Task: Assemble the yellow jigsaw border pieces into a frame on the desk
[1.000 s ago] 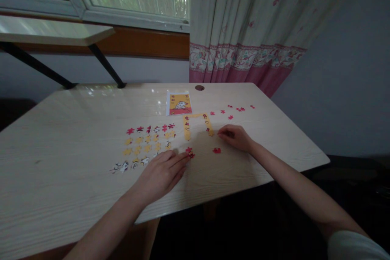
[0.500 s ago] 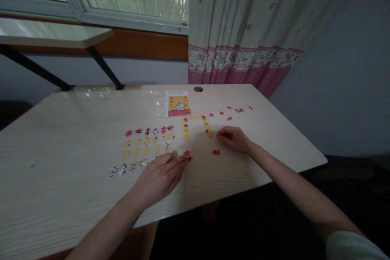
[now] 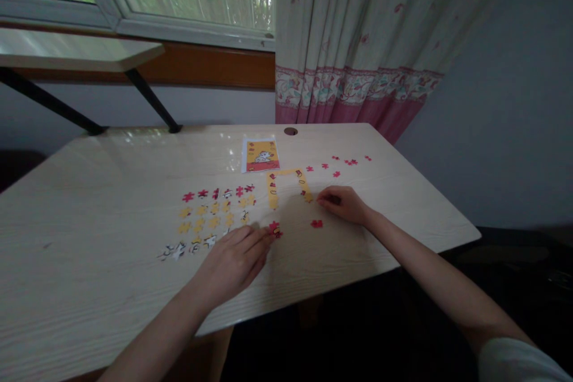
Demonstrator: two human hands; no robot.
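My left hand (image 3: 239,253) reaches in low over the table with its fingers stretched forward. Its fingertips touch or almost touch a small cluster of red jigsaw pieces (image 3: 275,229). My right hand (image 3: 342,203) rests on the table with fingers curled and thumb and forefinger together; anything between them is hidden. Those fingertips are beside the lower right end of a yellow jigsaw frame (image 3: 286,172), which is joined along its top and down both sides. A separate red jigsaw piece (image 3: 317,224) lies below my right hand.
Rows of loose red, yellow and white jigsaw pieces (image 3: 215,208) lie left of the frame. Several red pieces (image 3: 351,162) are scattered at the back right. Behind the frame is a picture card (image 3: 261,156). A raised shelf (image 3: 80,51) stands at the back left.
My left fingertips have drawn back slightly to the left, so more of the red pieces shows. My right hand stays almost still.
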